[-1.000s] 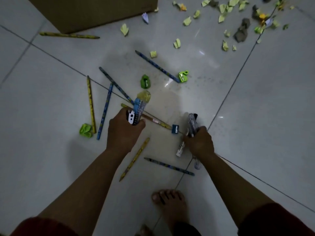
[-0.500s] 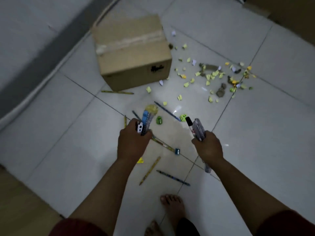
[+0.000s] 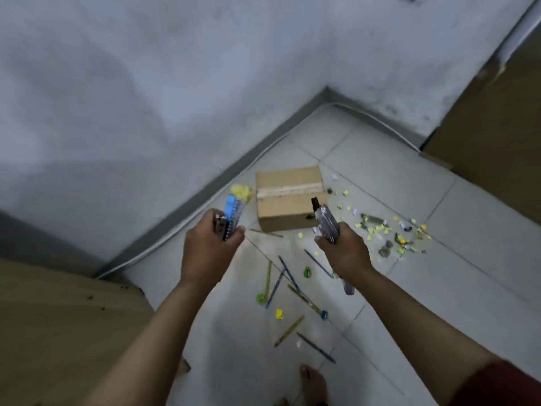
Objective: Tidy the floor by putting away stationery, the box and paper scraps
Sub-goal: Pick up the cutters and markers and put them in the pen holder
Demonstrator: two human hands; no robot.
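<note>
left hand: fist round blue packet | right hand: grips clear packet, perhaps pens

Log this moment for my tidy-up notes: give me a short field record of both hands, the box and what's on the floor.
left hand: grips a blue-and-yellow stationery pack
right hand: grips a clear pack of pens
cardboard box: on the floor near the wall, taped shut
pencils: scattered loose on the tiles between the arms
green sharpener: on the floor among the pencils
paper scraps: strewn right of the box
</note>
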